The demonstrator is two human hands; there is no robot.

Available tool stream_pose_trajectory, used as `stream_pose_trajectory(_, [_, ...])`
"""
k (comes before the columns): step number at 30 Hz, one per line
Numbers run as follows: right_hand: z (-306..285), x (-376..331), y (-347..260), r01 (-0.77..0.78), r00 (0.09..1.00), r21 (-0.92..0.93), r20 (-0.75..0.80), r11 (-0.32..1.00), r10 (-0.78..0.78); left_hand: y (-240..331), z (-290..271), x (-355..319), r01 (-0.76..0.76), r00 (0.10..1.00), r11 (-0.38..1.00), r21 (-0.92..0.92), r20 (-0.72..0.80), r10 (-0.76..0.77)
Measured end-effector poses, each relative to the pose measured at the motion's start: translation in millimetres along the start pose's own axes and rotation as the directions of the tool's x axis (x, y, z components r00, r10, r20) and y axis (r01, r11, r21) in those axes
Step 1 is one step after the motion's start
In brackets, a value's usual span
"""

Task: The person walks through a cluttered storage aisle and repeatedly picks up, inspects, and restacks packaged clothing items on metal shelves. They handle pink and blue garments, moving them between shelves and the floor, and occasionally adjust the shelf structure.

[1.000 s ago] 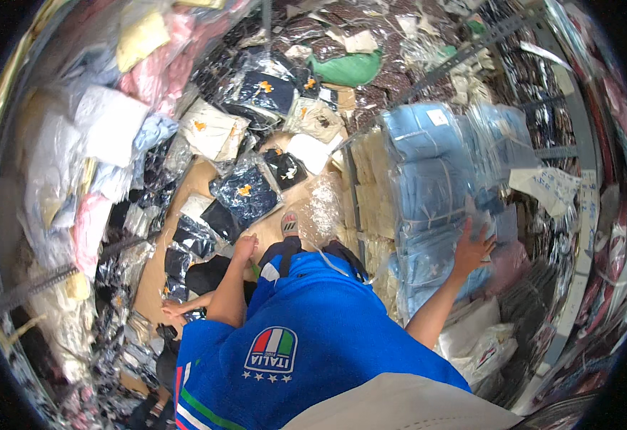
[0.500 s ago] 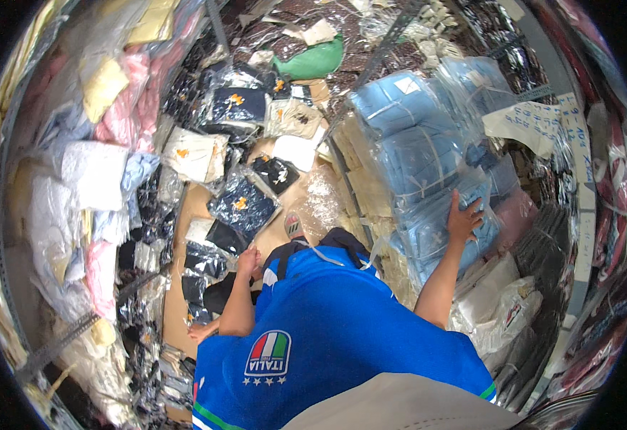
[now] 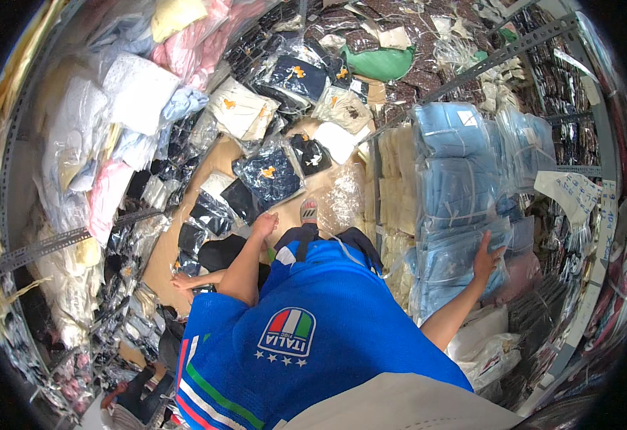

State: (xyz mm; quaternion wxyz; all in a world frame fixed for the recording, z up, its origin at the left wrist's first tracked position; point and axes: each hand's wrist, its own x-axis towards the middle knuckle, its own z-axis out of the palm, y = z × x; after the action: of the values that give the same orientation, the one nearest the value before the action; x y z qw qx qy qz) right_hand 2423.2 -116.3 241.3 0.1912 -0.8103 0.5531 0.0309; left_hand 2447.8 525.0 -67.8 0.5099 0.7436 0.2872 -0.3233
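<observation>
My right hand (image 3: 486, 259), fingers apart, rests against a plastic-wrapped bundle of light blue folded garments (image 3: 451, 276) on the right. More blue bundles (image 3: 456, 188) tied with pale string are stacked beyond it. In front of my body hangs my left hand (image 3: 265, 223), its fingers curled and nothing showing in them. Closest to it lies a dark navy bagged garment with an orange motif (image 3: 267, 174). A black garment (image 3: 220, 252) lies beside my left forearm.
Another person's hand (image 3: 183, 282) reaches in near the black garment. A second person (image 3: 141, 398) is at the lower left. Metal shelf rails (image 3: 63, 247) cross the left side. Cream bundles (image 3: 397, 183) stand beside the blue stack. A green bag (image 3: 380, 63) lies far back.
The view has turned, so the shelves and piles sit further right, and a person now shows at lower left. My right hand stays against the blue bundle; my left remains curled.
</observation>
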Motion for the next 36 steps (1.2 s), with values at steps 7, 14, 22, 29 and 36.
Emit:
stream_pose_trajectory(7, [20,-16,-25,-0.055,0.997,-0.202,0.043,0.978,0.065,-29,-6,8,-0.085,0.995,0.989,0.12,-0.044,0.091])
stream_pose_trajectory(14, [16,-11,-24,-0.078,0.994,-0.225,0.056,0.971,0.093,-29,-14,-12,0.163,0.969,0.978,-0.127,0.207,-0.135])
stream_pose_trajectory(22, [4,-15,-24,-0.027,0.994,-0.221,0.095,0.975,0.049,-37,-5,2,0.109,0.984,0.983,-0.15,0.154,-0.086])
stream_pose_trajectory(29, [8,-5,-19,0.013,0.992,-0.282,0.121,0.959,0.022,-36,3,7,0.005,1.0,0.99,-0.141,0.01,-0.003])
stream_pose_trajectory(36, [0,-2,-15,0.041,0.98,-0.358,0.195,0.933,0.032,-37,-8,-7,0.081,0.995,0.979,-0.188,0.067,-0.07])
